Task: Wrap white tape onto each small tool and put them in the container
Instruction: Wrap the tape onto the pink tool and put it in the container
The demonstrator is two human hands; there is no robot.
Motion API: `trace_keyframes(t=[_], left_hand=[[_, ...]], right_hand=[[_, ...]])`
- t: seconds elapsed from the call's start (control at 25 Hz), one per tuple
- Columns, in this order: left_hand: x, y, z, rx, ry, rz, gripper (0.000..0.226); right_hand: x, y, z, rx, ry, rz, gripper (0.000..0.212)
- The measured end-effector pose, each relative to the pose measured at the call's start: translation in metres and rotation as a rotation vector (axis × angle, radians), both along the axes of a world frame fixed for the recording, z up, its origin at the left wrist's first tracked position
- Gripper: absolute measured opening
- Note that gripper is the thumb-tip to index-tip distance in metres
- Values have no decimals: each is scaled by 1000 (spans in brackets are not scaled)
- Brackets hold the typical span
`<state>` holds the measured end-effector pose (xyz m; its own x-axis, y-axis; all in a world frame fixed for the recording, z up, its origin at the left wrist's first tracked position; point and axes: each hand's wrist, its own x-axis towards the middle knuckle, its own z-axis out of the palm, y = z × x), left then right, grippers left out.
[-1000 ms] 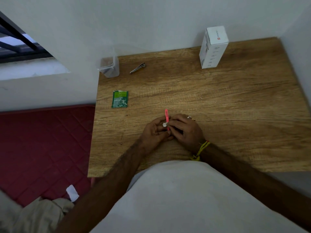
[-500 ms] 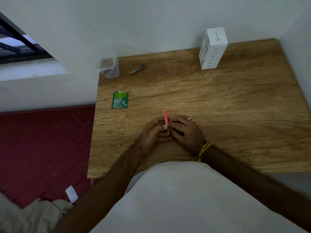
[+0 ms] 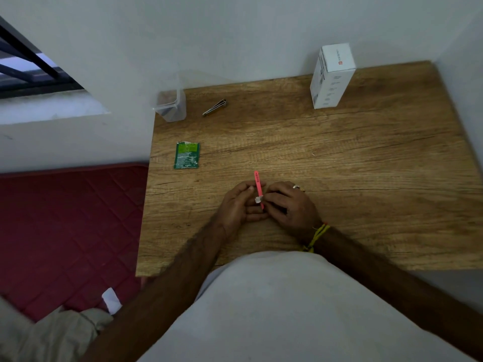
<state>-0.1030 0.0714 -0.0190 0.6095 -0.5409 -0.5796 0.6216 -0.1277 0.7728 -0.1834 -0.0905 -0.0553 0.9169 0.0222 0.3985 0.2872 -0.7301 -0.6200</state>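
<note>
A thin pink tool (image 3: 257, 182) stands between my two hands near the middle of the wooden table (image 3: 339, 158), its far end pointing away from me. A small piece of white tape (image 3: 258, 199) sits on its lower part. My left hand (image 3: 239, 205) holds the tool from the left and my right hand (image 3: 288, 206) pinches it at the tape from the right. A clear plastic container (image 3: 171, 105) stands at the table's far left corner. A metal nail clipper (image 3: 214, 107) lies just right of it.
A green sachet (image 3: 187, 155) lies on the left side of the table. A white box (image 3: 331, 75) stands upright at the back right, by the wall. A red quilted mattress (image 3: 65, 226) lies on the floor to the left.
The tool's far end has tilted slightly left, and the white tape shows more clearly on its left side. Both hands stay in the same place.
</note>
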Motion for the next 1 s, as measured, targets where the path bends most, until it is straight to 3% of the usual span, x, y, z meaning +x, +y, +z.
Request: trace_keyframes(t=[1.0], left_hand=[[-2,-6,-1,42,-58,33,22]], right_hand=[[-8,-1,4,-26,-42,53,10]])
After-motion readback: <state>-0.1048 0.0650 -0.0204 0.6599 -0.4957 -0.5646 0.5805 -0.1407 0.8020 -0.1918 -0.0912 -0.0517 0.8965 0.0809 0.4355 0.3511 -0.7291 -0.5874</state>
